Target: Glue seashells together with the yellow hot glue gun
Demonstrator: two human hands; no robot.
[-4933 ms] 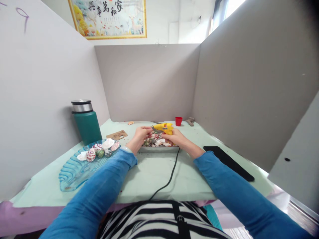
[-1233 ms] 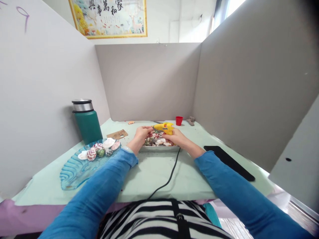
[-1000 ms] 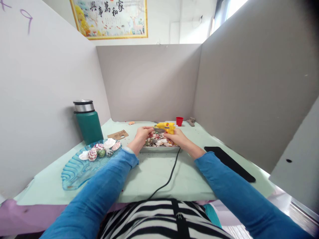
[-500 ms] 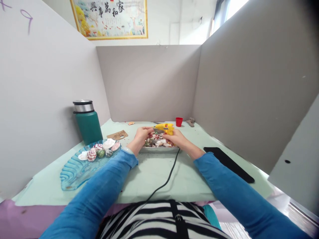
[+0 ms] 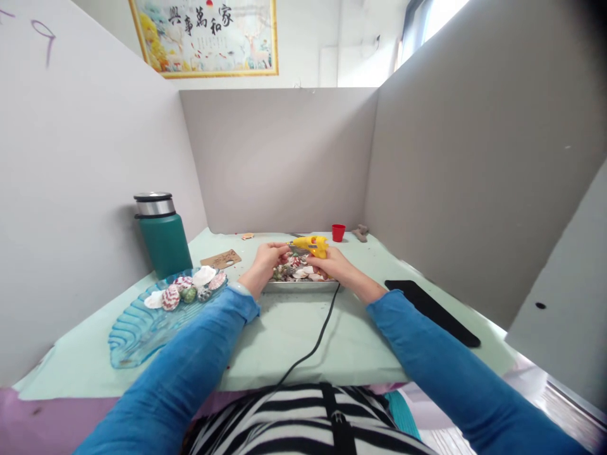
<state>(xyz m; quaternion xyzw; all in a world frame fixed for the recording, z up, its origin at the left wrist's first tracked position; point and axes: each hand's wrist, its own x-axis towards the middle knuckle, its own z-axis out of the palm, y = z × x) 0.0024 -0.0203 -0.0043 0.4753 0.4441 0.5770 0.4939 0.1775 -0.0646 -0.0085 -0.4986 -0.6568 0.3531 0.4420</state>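
Observation:
My right hand (image 5: 331,263) is wrapped around the handle of a yellow hot glue gun (image 5: 309,244), its nozzle pointing left. A black cord (image 5: 317,344) runs from below that hand toward me. At the nozzle, my left hand (image 5: 269,260) is closed with fingers pinched together; whatever they hold is too small or hidden to make out. Both hands are above a metal tray (image 5: 303,287) filled with shells (image 5: 300,272). Part of the tray's contents is covered by the hands and the gun.
On the left, a blue glass dish (image 5: 137,338) bears several large shells (image 5: 171,297), with a green bottle (image 5: 165,246) behind it. A brown card (image 5: 220,260) lies beyond. A red cup (image 5: 338,233) stands far right, and a black flat object (image 5: 431,313) lies nearer. Grey partitions (image 5: 279,158) surround the table.
The view has shifted slightly. Both hands keep nearly the same pose, with the glue gun's nozzle still at the left fingertips.

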